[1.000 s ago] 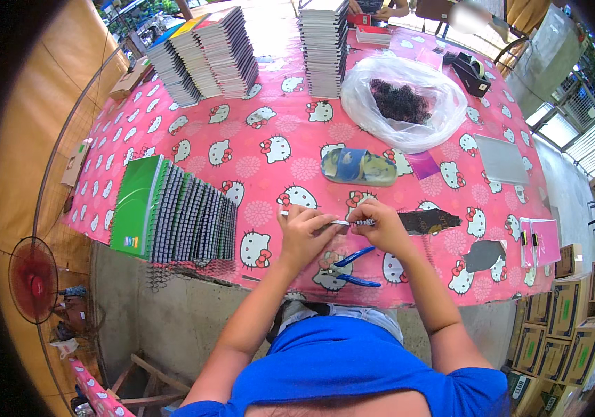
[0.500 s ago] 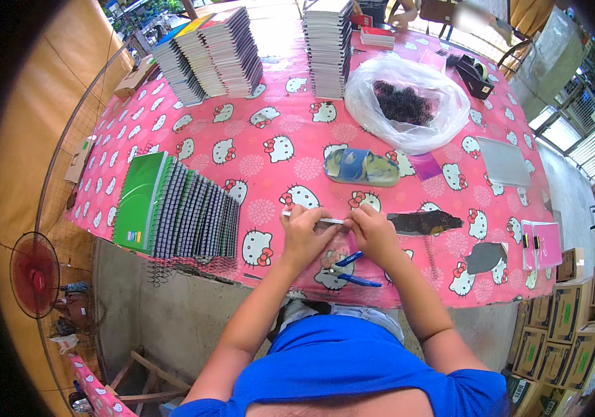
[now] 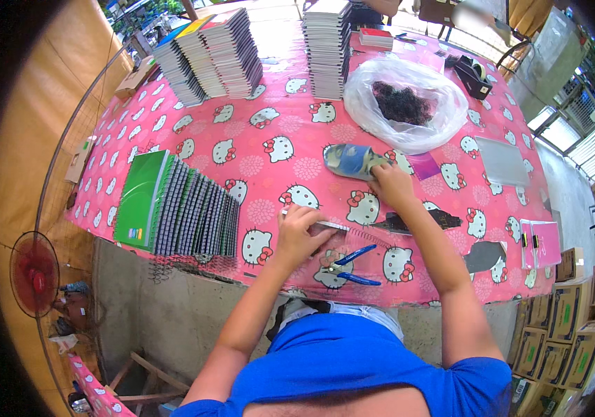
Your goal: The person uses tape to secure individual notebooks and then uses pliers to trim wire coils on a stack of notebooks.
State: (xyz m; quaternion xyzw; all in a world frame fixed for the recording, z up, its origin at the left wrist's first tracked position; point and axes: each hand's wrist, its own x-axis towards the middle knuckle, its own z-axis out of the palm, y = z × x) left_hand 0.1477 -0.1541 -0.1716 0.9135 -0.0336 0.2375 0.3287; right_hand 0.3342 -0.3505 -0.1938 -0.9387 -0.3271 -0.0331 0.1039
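My left hand point(image 3: 300, 235) is closed around a thin notebook point(image 3: 335, 225) seen nearly edge-on. From the notebook's right end a dark wire coil point(image 3: 372, 238) sticks out over the tablecloth. Farther off, my right hand point(image 3: 391, 182) grips the near right end of a blue and camouflage-patterned slipper point(image 3: 348, 161) that lies on the table. Blue-handled pliers point(image 3: 357, 267) rest with their handles apart, close to the table's front edge, between my forearms.
Green spiral notebooks point(image 3: 165, 205) stand in a row at left. Tall notebook stacks point(image 3: 326, 52) rise at the back. A white plastic bag point(image 3: 360, 104) holds black coils point(image 3: 403, 104). Black scraps point(image 3: 426, 220), a clear sheet point(image 3: 502, 161) and a tape dispenser point(image 3: 473, 78) lie to the right.
My right hand has left the notebook and moved away from me onto the slipper, which has tilted slightly. The coil now shows beyond the notebook's end. My left hand stays in place.
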